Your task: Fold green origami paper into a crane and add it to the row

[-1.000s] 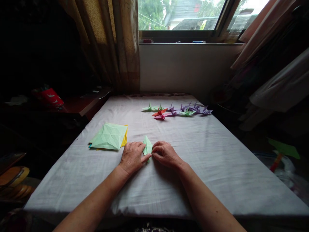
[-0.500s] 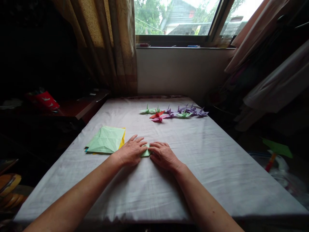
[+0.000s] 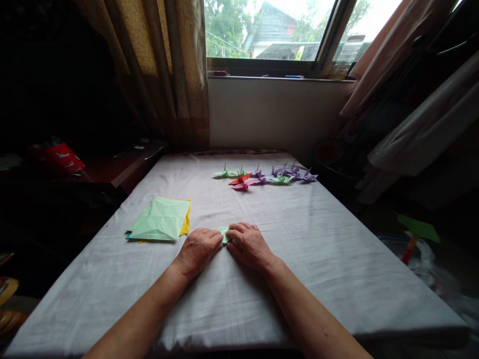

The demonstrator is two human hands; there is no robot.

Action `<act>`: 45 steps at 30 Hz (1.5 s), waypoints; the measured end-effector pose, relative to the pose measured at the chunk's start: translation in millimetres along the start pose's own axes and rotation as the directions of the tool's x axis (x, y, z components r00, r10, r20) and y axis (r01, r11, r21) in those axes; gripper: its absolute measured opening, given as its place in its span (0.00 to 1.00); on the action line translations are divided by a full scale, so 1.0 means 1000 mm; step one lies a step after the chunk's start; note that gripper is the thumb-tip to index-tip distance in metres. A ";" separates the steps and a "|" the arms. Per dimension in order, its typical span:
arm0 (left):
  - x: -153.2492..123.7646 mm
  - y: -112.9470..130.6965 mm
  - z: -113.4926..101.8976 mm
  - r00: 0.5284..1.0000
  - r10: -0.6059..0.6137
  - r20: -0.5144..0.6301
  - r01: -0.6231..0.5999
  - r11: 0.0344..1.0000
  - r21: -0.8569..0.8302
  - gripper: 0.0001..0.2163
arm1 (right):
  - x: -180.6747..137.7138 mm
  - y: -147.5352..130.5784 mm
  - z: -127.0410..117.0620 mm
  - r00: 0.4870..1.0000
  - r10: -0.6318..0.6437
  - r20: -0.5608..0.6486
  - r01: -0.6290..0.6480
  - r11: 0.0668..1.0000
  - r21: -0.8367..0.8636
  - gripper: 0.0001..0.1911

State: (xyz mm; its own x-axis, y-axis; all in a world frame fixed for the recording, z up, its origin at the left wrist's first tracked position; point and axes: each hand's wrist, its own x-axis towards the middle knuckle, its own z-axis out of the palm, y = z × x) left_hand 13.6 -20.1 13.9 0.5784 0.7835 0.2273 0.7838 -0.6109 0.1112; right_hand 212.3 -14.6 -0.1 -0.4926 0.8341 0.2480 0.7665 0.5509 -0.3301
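A small folded piece of light green paper (image 3: 224, 233) lies on the white cloth in front of me, partly covered by my fingers. My left hand (image 3: 200, 247) is closed at its left edge, thumb and fingers pressed together on the paper. From the right, my right hand (image 3: 247, 243) holds the paper with bent fingers. To the left of my left hand lies a stack of creased paper squares (image 3: 160, 219), light green on top, with yellow and blue edges showing beneath.
Several folded paper cranes (image 3: 282, 178) in green, purple, red and pink stand toward the table's far end. The white cloth (image 3: 318, 279) covers the table. A red container (image 3: 62, 157) sits on a dark side desk. Right of the table is a bag-lined bin (image 3: 426, 254).
My left hand's spread fingers have drawn in and closed on the paper's left edge. My right hand stays on the paper. The whole view has shifted slightly.
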 end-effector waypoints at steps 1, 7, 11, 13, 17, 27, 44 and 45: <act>-0.001 -0.001 0.002 1.000 -0.006 -0.010 0.006 1.000 -0.011 0.05 | 0.000 0.000 0.000 1.000 0.002 -0.006 -0.002 1.000 0.007 0.12; -0.005 -0.003 0.008 0.996 -0.068 -0.055 0.063 0.994 -0.089 0.05 | 0.002 0.000 0.004 0.999 0.025 -0.046 -0.024 0.999 0.028 0.12; -0.007 -0.003 0.008 0.991 -0.115 -0.071 0.104 0.984 -0.144 0.04 | 0.003 0.000 0.008 0.999 -0.009 -0.033 0.010 0.999 0.035 0.06; -0.007 -0.003 0.008 0.988 -0.132 -0.076 0.118 0.978 -0.170 0.04 | 0.003 0.001 0.009 0.999 -0.020 -0.035 0.022 0.999 0.040 0.05; -0.008 -0.003 0.010 0.984 -0.156 -0.085 0.136 0.969 -0.206 0.04 | 0.002 0.002 0.011 0.998 -0.028 -0.058 0.031 0.998 0.055 0.05; -0.008 -0.003 0.019 0.969 -0.215 -0.122 0.171 0.939 -0.298 0.03 | 0.007 0.002 0.016 0.997 0.029 -0.067 -0.024 0.997 0.074 0.06; -0.006 -0.002 0.021 0.953 -0.276 -0.124 0.228 0.924 -0.307 0.04 | 0.015 0.000 0.019 0.985 0.138 -0.099 -0.122 0.981 0.154 0.05; -0.005 -0.002 0.021 0.951 -0.283 -0.122 0.235 0.922 -0.307 0.04 | 0.015 -0.001 0.019 0.984 0.148 -0.101 -0.133 0.980 0.147 0.05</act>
State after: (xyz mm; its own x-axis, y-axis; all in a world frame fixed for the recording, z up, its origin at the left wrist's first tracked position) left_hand 13.4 -20.7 -7.7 0.3005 0.9044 0.3029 0.7893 -0.4141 0.4534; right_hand 196.4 -1.8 -13.4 -0.3294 0.8995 0.2872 0.7562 0.4335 -0.4901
